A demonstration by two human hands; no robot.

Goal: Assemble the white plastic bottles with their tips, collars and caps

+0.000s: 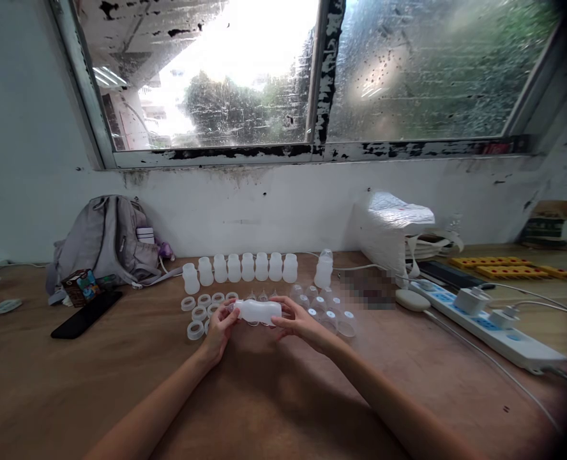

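A frosted white bottle [258, 311] lies sideways between my two hands, above the table. My left hand [220, 326] is closed round its left end, and my right hand [297, 321] grips the right end. Behind them stands a row of several upright frosted bottles [248, 267]. To the left of my left hand lie several translucent rings [196, 330]. Clear domed caps [347, 324] are grouped to the right of my right hand. One bottle with a clear cap [323, 269] stands behind those caps. Clear nipple-shaped pieces [263, 296] are partly hidden behind the held bottle.
On the brown table [120, 390], a grey backpack [108, 239], a small box [81, 287] and a black phone [87, 315] are at the left. At the right are a white power strip [491, 329], cables, a round white device [412, 300], a white bag [384, 236] and yellow parts [523, 271].
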